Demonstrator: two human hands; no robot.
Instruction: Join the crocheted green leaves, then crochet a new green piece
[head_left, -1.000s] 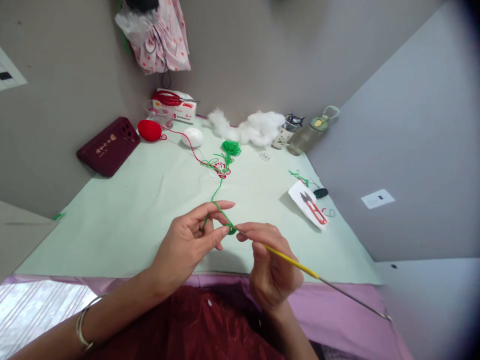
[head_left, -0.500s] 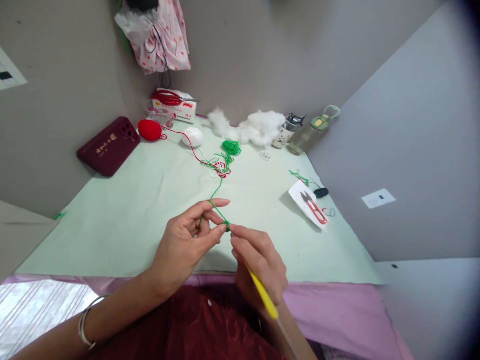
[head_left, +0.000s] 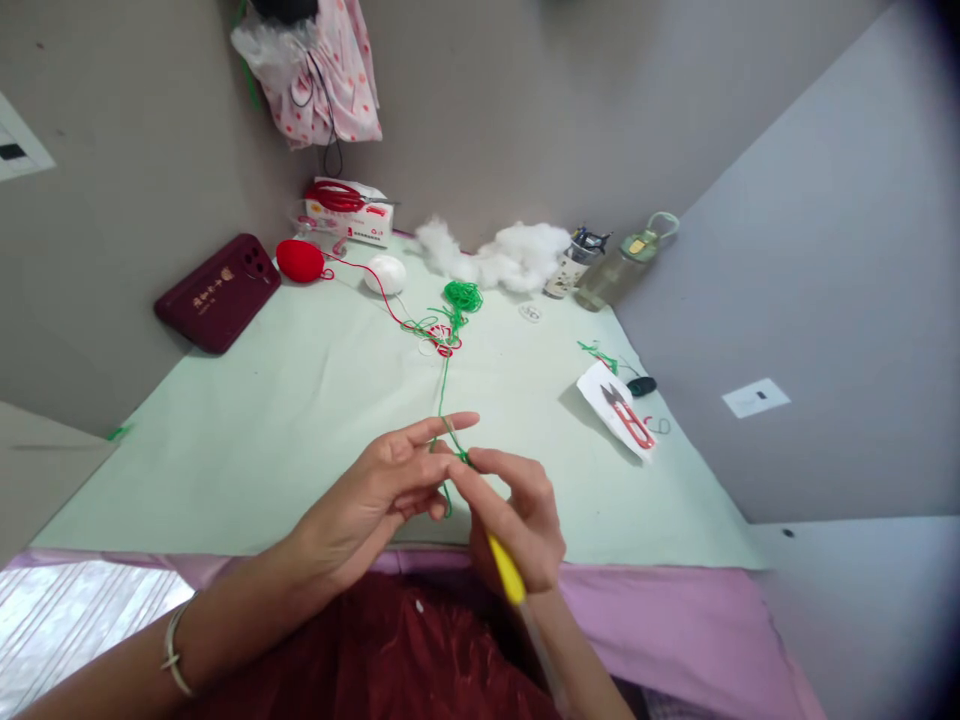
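Note:
Green yarn (head_left: 444, 385) runs down from a loose tangle (head_left: 463, 296) and over the stretched index finger of my left hand (head_left: 379, 480). That hand's other fingers are bent, with yarn passing between them and a green loop hanging below. My right hand (head_left: 529, 515) grips a crochet hook (head_left: 508, 572) by its yellow handle; the clear rear end points toward me. At my right fingertips is a small green stitched bit (head_left: 463, 457), touching or close to both hands. The hook's tip is hidden by fingers.
Red yarn (head_left: 300, 261), a white ball (head_left: 386, 274) and white stuffing (head_left: 521, 253) lie at the back. A phone (head_left: 217, 293) leans at left. Thread snips (head_left: 628, 416) rest on white paper at right. A bottle (head_left: 619, 262) stands by a pen cup (head_left: 568, 272).
My left hand has turned and shifted slightly right, its index finger now straighter. The right hand's fingers have spread around the stitched bit, and the hook's handle has swung left. A green loop now hangs lower.

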